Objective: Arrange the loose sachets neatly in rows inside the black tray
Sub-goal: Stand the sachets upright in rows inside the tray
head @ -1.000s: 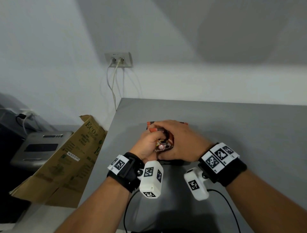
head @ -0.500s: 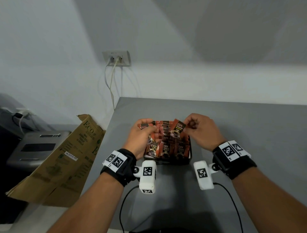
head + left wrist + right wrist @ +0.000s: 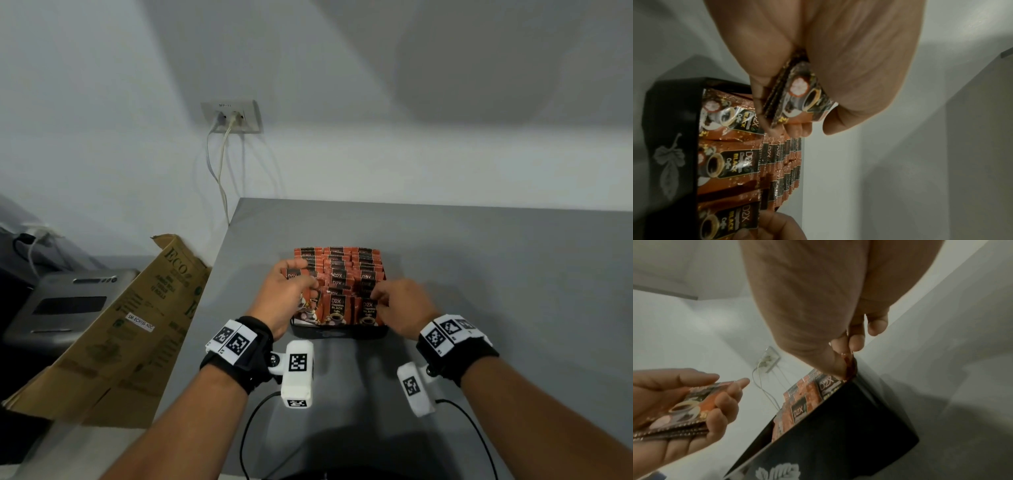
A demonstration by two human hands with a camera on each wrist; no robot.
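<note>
A black tray [image 3: 339, 332] with a pale leaf print [image 3: 670, 164] stands on the grey table and holds three rows of orange coffee sachets [image 3: 337, 274]. My left hand [image 3: 291, 291] hovers over the tray's left row and grips a small stack of sachets [image 3: 797, 97] [image 3: 684, 408]. My right hand [image 3: 394, 303] is at the near right corner. It pinches the top edge of the front sachet [image 3: 369, 310] in the right row between thumb and fingers [image 3: 840, 356].
The grey table [image 3: 479, 274] reaches the wall behind. A flattened cardboard box [image 3: 113, 332] leans at the left edge beside a grey device [image 3: 68, 305]. A wall socket [image 3: 233, 116] with cables hangs above. Black cables [image 3: 253, 428] trail near me.
Both hands were together over the tray a second ago and then parted. The right hand has lowered from holding a sachet up to the tray's front right row. The left hand still holds its stack.
</note>
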